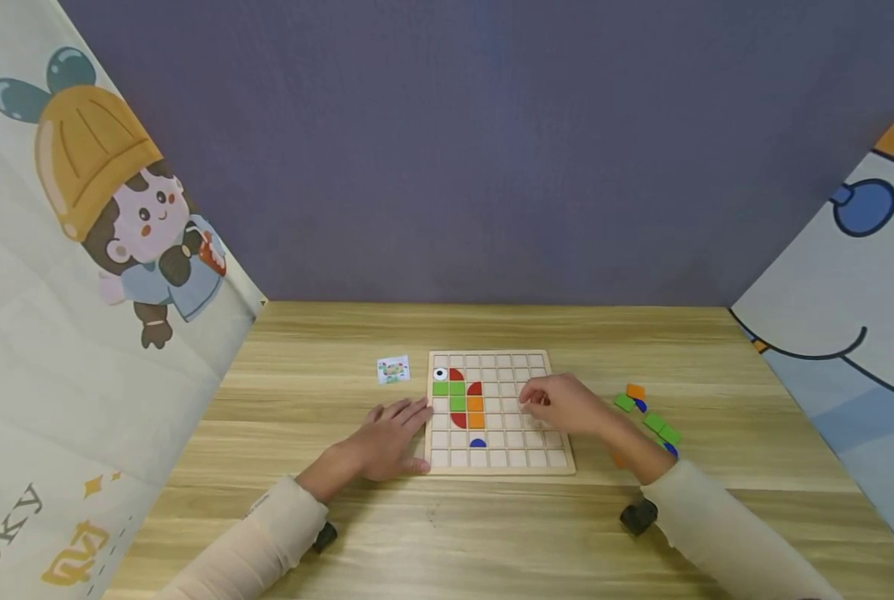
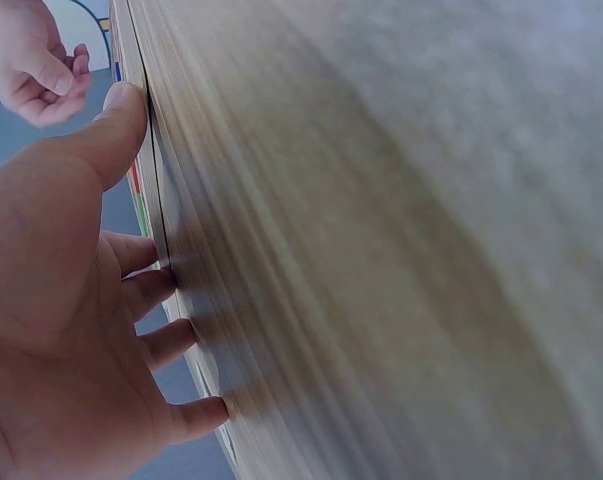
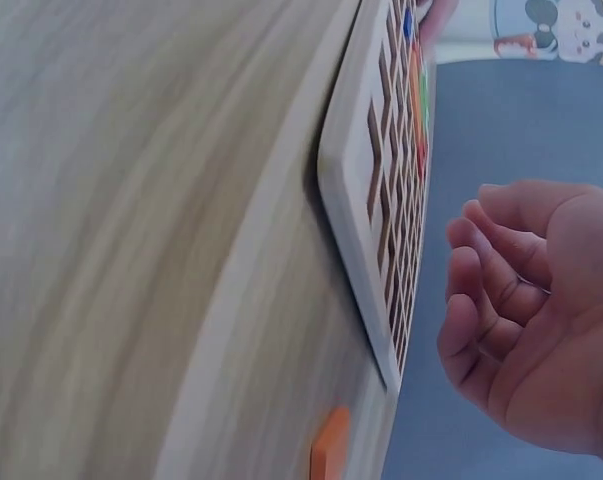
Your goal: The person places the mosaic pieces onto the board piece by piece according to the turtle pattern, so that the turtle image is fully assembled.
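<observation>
A wooden grid board [image 1: 517, 458] lies on the table. On its left part sit a white eye tile [image 1: 440, 374], green squares [image 1: 457, 389], orange squares [image 1: 476, 420], red quarter-round pieces [image 1: 456, 375] and a blue half-round piece [image 1: 477, 443]. My left hand [image 1: 394, 442] rests at the board's left edge, fingers spread and fingertips at the rim. Over the right half of the grid hovers my right hand [image 1: 566, 406], its fingers loosely bent and thumb near the index fingertip. Between these fingers [image 3: 466, 270] no piece shows in the right wrist view.
A small picture card [image 1: 393, 369] lies beyond the left hand, left of the board. Loose pieces lie right of the board: several green squares [image 1: 655, 423], an orange piece [image 1: 636, 391] and blue pieces [image 1: 641, 406]. Another orange piece [image 3: 331, 445] lies by the board's edge. A dark wall [image 1: 447, 167] stands behind.
</observation>
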Tool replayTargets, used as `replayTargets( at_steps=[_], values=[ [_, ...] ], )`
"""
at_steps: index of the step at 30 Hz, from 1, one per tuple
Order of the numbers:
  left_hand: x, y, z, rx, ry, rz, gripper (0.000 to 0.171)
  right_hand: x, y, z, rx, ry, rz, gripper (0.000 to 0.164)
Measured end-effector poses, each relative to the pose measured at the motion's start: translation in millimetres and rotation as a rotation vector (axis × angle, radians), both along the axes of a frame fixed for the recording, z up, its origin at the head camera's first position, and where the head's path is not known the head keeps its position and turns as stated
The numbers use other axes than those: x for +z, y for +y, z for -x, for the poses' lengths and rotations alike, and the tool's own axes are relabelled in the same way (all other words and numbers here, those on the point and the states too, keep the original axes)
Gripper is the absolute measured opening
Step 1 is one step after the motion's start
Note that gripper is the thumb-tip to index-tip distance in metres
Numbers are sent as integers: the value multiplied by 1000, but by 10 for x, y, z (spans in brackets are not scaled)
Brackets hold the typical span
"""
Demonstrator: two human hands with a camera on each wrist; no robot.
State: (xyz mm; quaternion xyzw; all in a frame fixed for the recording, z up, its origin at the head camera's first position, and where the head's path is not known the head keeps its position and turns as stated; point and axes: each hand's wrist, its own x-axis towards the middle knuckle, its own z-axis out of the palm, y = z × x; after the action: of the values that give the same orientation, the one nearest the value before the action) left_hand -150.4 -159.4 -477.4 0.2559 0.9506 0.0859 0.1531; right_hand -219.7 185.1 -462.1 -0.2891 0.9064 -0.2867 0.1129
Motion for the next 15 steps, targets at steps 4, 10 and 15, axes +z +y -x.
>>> replayTargets(
  at_steps=[4, 10, 15],
  values=[
    [-3, -4, -1, -2, 3, -1, 88, 18, 156, 29, -39, 1, 0, 13],
    [-1, -5, -2, -5, 4, -6, 88, 53, 421, 92, -89, 32, -36, 17],
    [5, -3, -7, -3, 2, -1, 89, 85, 645, 136, -126, 54, -88, 18]
  ],
)
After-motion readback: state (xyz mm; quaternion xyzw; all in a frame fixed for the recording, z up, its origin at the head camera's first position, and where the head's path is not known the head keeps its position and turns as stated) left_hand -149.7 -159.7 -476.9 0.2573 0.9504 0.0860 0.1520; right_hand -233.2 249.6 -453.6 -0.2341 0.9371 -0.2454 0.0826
